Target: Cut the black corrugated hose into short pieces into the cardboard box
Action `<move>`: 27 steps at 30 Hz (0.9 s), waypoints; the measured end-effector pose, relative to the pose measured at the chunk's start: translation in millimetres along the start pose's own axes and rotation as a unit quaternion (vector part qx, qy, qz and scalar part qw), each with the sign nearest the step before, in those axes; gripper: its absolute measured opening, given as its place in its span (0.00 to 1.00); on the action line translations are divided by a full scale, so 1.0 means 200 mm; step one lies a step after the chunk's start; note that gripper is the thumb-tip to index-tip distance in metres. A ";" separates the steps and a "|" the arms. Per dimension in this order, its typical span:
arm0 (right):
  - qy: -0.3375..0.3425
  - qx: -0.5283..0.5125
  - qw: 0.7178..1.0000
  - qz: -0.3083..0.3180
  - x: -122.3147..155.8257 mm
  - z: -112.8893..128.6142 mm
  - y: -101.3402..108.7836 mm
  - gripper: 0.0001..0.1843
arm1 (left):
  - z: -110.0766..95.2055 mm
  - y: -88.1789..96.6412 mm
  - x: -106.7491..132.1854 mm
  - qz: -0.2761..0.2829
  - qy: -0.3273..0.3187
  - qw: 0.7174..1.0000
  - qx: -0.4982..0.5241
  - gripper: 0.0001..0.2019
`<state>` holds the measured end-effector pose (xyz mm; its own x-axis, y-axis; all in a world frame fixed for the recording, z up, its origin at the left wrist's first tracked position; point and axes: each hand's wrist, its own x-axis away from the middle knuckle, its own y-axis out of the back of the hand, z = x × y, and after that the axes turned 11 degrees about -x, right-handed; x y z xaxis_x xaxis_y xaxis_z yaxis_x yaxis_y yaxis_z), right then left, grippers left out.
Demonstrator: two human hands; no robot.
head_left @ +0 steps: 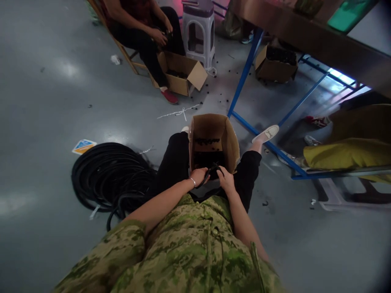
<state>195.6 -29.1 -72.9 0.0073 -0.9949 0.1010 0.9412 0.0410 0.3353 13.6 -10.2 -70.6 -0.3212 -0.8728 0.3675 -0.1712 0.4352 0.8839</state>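
Observation:
A length of black tubing [208, 173] curves between my hands, over the near edge of an open cardboard box [210, 122] that stands between my legs. My left hand [199, 176], with a bracelet at its wrist, is closed around the tubing. On the other side, my right hand [226, 180] is closed on its dark end; whether a small tool is there too, I cannot tell. Dark pieces [207, 141] lie inside the box. A large coil of black tubing [106, 175] rests on the floor to my left.
Ahead, a person [146, 36] sits by another cardboard box [180, 85] and a white plastic stool [199, 36]. A table on blue legs [246, 73] rises at the right, with a box of black pieces [276, 71] beneath. Small black bits and white string [180, 111] lie on the floor.

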 end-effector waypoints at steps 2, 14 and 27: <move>-0.004 0.006 1.000 0.007 0.00 -0.01 0.00 0.17 | -0.02 -0.03 -0.01 -0.005 0.006 1.000 0.023 0.10; -0.040 -0.116 0.988 0.090 -0.02 0.01 0.00 0.12 | -0.01 0.00 0.02 0.017 -0.003 1.000 0.005 0.12; -0.046 -0.144 0.987 0.044 -0.01 0.04 0.01 0.13 | 0.00 0.00 0.00 0.006 0.005 0.999 -0.045 0.16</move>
<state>193.9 -25.9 -65.5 0.0749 -0.9754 0.2074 0.9955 0.0853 0.0417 13.7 -10.1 -70.4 -0.3140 -0.8696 0.3811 -0.0820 0.4247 0.9016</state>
